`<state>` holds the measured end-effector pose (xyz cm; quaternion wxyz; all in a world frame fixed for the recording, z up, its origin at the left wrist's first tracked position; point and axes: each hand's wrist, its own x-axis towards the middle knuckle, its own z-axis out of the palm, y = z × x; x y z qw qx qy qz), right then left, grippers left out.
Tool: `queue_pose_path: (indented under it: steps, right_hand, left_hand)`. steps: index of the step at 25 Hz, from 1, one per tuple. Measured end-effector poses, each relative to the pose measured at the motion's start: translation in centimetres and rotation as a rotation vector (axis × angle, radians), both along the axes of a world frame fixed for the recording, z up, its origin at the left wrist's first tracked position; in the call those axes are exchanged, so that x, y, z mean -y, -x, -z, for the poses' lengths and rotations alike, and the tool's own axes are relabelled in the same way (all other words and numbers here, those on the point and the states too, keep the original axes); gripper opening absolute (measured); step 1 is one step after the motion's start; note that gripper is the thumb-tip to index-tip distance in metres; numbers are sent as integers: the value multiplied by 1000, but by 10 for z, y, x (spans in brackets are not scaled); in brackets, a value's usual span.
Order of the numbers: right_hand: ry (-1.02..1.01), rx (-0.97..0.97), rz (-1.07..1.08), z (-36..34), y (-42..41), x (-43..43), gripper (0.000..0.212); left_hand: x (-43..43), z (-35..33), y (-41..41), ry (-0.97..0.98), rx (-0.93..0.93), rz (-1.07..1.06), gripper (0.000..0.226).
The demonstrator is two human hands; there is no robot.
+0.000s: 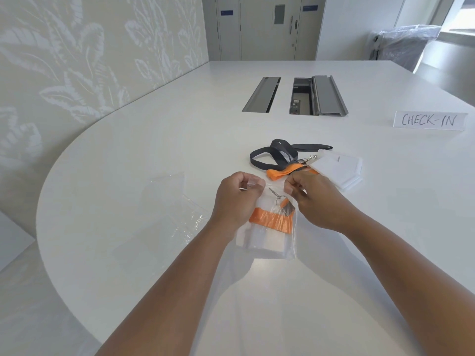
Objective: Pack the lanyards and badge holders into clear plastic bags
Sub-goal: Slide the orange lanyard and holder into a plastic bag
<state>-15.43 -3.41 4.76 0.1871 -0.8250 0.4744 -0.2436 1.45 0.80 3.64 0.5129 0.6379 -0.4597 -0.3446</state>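
Grips: left hand [235,201] and right hand [316,201] pinch bag [267,242] top. White tabletop [128,176]: open hatch [302,96] 12 o'clock, CHECK-IN sign [429,120] 2 o'clock.

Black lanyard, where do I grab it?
Pinch the black lanyard at its open loop on the left, coming from above: that strap lies free, while its clip end is crowded by the loose orange lanyard and badge holders.

white table [123,181] | lanyards [279,155], badge holders [338,170], CHECK-IN sign [429,120] | spare bags [177,201], seemingly two
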Motion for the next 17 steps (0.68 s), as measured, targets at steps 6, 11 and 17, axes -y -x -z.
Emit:
queue_pose_path:
  steps: [6,11,17]
  right_hand:
    - [-57,63,-48,-3,2,0,16]
    - [-87,118,-64,-2,2,0,21]
    - [-98,131,-46,-9,1,-4,22]
  left_hand:
    - [1,-2,-4,-19,15,59,22]
    - [-1,-2,-2,28,108,44,14]
    - [-4,-3,3,99,195,81,14]
